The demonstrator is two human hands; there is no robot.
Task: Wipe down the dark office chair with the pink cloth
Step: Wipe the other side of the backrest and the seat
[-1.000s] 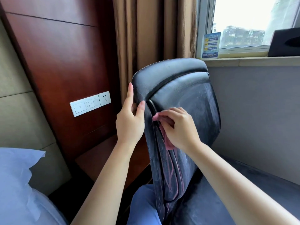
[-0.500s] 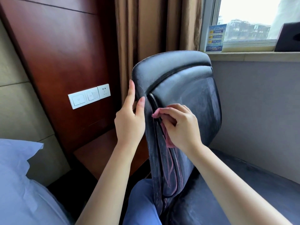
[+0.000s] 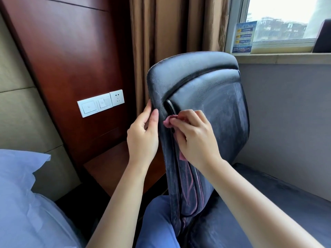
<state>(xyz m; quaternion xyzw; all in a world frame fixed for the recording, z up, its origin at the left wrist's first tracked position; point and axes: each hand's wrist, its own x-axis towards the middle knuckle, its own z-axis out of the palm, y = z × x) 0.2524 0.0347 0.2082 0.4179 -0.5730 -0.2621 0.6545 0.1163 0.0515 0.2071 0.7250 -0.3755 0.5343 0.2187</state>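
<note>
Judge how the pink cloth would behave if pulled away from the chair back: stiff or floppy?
Probably floppy: the pink cloth bunches into soft folds where the right hand pinches it against the chair back. Likely light, since fingertips alone hold it. It seems thin enough to press into the seam.

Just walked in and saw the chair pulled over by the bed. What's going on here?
A person is wiping the dark office chair. The left hand holds the left edge of the backrest, thumb in front and fingers behind. The right hand grips the pink cloth and presses it into the groove running down the backrest near that edge.
</note>
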